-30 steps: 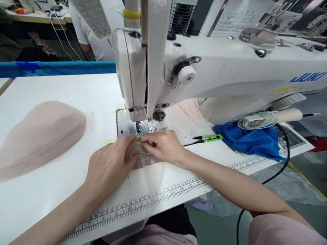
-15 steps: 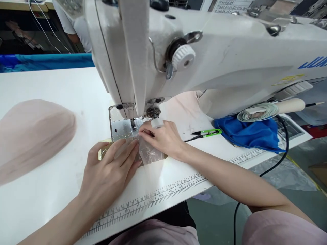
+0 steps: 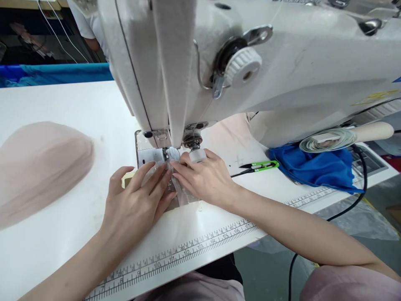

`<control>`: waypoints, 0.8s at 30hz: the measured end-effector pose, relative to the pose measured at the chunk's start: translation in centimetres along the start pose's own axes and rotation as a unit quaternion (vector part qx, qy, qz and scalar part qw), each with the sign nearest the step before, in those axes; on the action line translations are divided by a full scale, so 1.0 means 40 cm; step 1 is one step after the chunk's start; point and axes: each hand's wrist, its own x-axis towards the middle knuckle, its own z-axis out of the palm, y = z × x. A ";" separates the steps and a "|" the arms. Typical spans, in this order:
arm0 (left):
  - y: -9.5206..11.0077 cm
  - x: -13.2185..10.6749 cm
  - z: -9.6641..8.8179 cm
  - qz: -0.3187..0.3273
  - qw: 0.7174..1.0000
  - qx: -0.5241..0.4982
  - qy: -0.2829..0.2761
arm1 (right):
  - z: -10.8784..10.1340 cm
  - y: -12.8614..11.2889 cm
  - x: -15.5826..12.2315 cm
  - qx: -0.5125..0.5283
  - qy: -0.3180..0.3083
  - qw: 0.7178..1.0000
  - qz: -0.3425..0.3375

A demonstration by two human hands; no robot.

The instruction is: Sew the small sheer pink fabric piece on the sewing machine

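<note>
A strip of sheer, pale fabric lies by the needle and presser foot of a white sewing machine. My left hand rests on its left side with the fingers spread and stretched forward, the tips just in front of the foot. Close beside it, my right hand has its fingers drawn together on the fabric, right of the foot. The fabric under both hands is partly covered. Metal plate shows to the left of the foot.
A sheer pinkish piece lies on the left of the white table. Green thread snips, a blue cloth and a coiled pale tape lie at right. A printed ruler follows the front edge. Another person's arm shows behind.
The view has come a little closer to the machine. My right hand's fingers have shifted from a raised pinch to lying lower on the fabric. Both hands stay near the presser foot.
</note>
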 end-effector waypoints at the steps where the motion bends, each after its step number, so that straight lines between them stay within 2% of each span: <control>1: 0.000 0.001 0.001 -0.002 1.000 0.000 -0.003 | 0.001 0.001 0.000 -0.002 -0.002 1.000 0.001; 6: -0.004 0.002 0.005 -0.006 1.000 -0.003 -0.001 | 0.004 0.006 0.001 -0.009 0.010 1.000 0.000; 13: -0.004 -0.001 0.002 -0.024 0.999 -0.015 -0.037 | -0.003 0.007 0.009 0.002 -0.019 1.000 0.008; 24: -0.001 0.002 -0.004 -0.015 1.000 -0.004 -0.027 | 0.002 0.008 0.005 0.009 0.000 1.000 0.006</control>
